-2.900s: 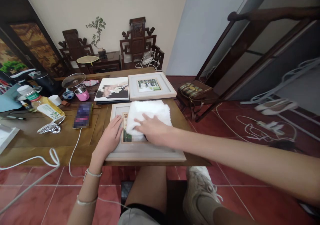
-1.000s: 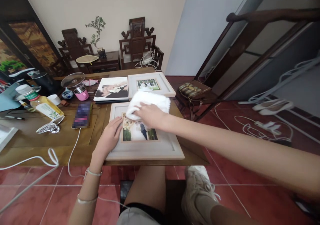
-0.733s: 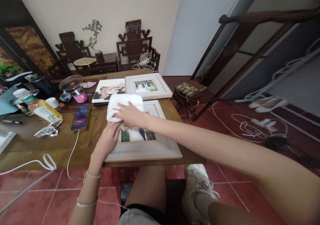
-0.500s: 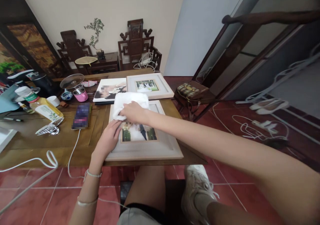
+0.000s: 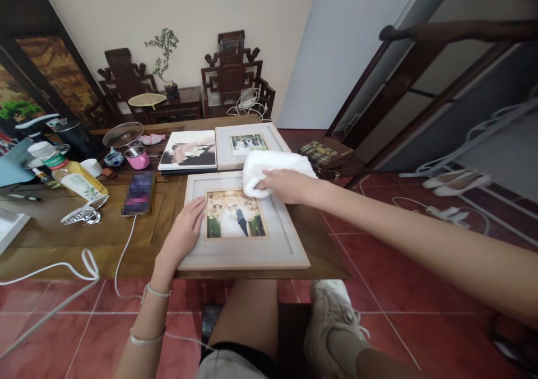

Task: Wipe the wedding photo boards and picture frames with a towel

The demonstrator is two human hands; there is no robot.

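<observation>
A pale wooden picture frame (image 5: 247, 253) with a photo in its middle lies flat at the near edge of the wooden table (image 5: 84, 239). My left hand (image 5: 185, 233) rests open on the frame's left border, fingers flat. My right hand (image 5: 286, 185) presses a folded white cloth (image 5: 273, 163) onto the frame's far right corner, fingers closed on the cloth. Behind it lie a second framed photo (image 5: 247, 143) and a frameless photo print (image 5: 189, 152).
Left of the frame lie a phone (image 5: 138, 194) on a white cable, a metal clip, a drink bottle (image 5: 75, 180), a pink cup (image 5: 138, 157) and a small fan (image 5: 124, 135). A bag (image 5: 323, 152) sits right of the table. Cables cross the red tiled floor. My crossed legs are below the table edge.
My right hand has swept the white cloth from the frame's far left corner across to its far right corner, uncovering the photo. My left hand has stayed on the left border.
</observation>
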